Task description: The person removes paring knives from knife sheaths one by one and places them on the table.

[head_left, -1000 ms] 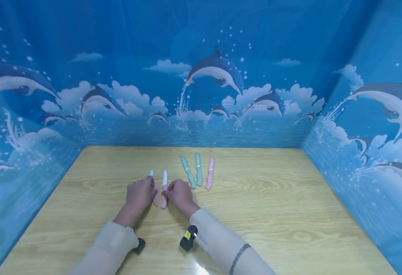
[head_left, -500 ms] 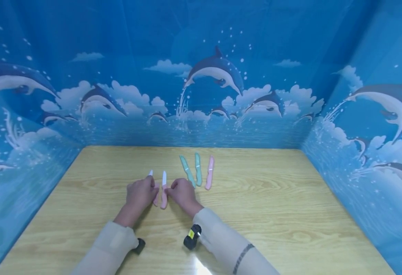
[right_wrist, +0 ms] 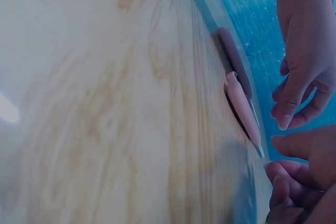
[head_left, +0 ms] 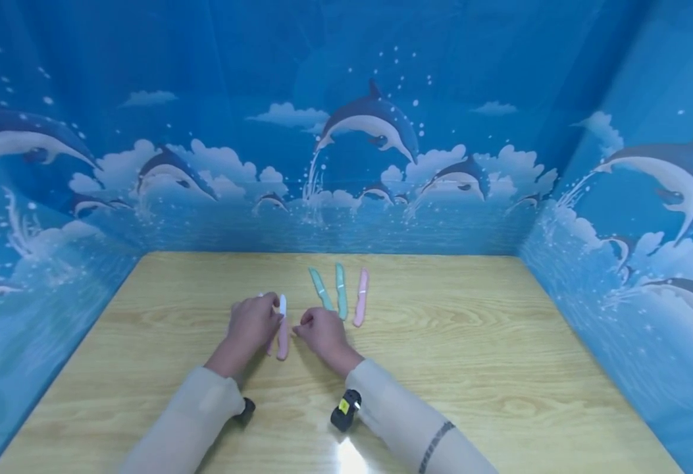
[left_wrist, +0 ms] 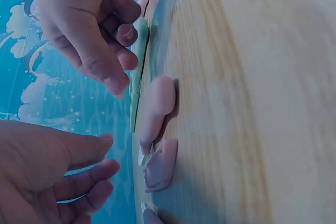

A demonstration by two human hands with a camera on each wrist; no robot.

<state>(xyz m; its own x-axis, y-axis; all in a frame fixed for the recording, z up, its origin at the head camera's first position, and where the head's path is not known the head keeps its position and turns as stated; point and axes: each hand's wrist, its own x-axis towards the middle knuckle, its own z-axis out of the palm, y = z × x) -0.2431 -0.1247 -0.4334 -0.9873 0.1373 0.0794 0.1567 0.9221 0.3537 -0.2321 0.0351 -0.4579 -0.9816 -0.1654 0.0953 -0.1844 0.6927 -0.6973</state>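
Note:
Pink-handled knives lie on the table with white blades pointing away; the rightmost pink knife [head_left: 283,336] shows most plainly. My left hand [head_left: 254,322] is over the others beside it, hiding most of them. In the left wrist view, that hand's thumb and fingers are apart with nothing between them, and several pink handles [left_wrist: 160,98] lie to its right. My right hand [head_left: 322,329] hovers just right of the rightmost pink knife, fingers loosely bent and holding nothing. A pink handle [right_wrist: 241,100] shows near both hands in the right wrist view.
Behind my right hand, two green knives [head_left: 341,293] and a pink knife [head_left: 361,296] lie side by side, their blades covered in matching colour. The wood-grain table [head_left: 470,368] meets a blue dolphin-print curtain [head_left: 346,217] at the back and sides.
My right hand has let go of the rightmost pink knife and drawn back to the right. My left hand has come off the knife beside it and shifted slightly right and away.

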